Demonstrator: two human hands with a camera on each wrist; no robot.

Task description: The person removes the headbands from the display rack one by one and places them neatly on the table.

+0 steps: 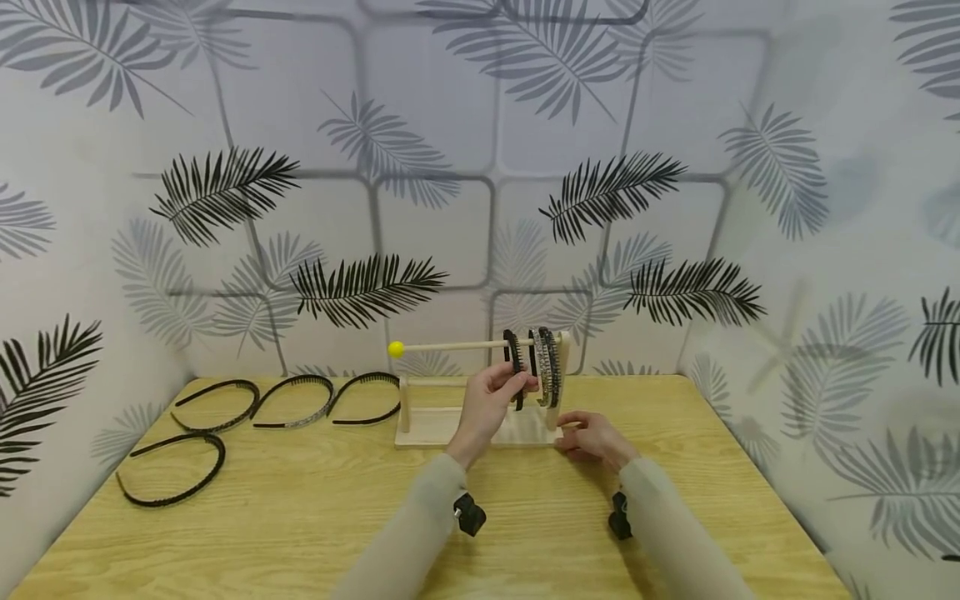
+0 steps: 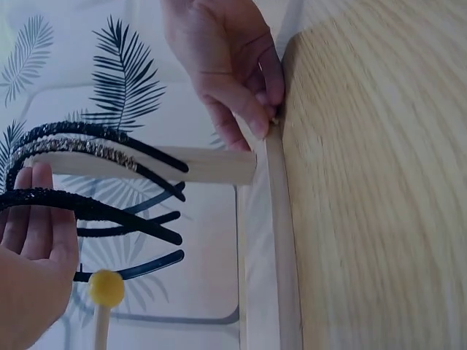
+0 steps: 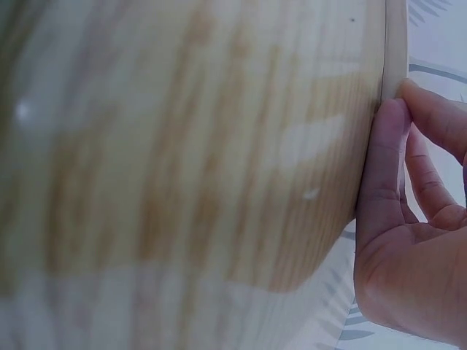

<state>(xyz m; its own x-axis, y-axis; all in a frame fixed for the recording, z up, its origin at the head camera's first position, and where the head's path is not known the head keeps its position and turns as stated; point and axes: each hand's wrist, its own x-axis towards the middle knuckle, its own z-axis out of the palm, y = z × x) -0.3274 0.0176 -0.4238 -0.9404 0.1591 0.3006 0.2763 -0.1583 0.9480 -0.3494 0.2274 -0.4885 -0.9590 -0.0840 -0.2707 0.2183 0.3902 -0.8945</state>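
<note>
A wooden headband stand (image 1: pixel 427 429) has a horizontal rod tipped with a yellow ball (image 1: pixel 396 349) at its left end. My left hand (image 1: pixel 486 407) pinches a black toothed headband (image 1: pixel 514 350) that hangs around the rod. In the left wrist view, the fingers lie behind this black headband (image 2: pixel 124 212), apart from the others. To its right, against the upright, hang more headbands, among them a glittery silver one (image 1: pixel 545 367). Down at the stand's right base corner, my right hand (image 1: pixel 592 439) grips the board's edge between thumb and fingers, as the right wrist view shows too.
Several headbands lie on the wooden table (image 1: pixel 300 517) to the left: three in a row, like this silver-and-black one (image 1: pixel 307 419), and a black one (image 1: pixel 222 467) nearer the front. Leaf-patterned walls (image 1: pixel 435 233) enclose the table at the back and sides.
</note>
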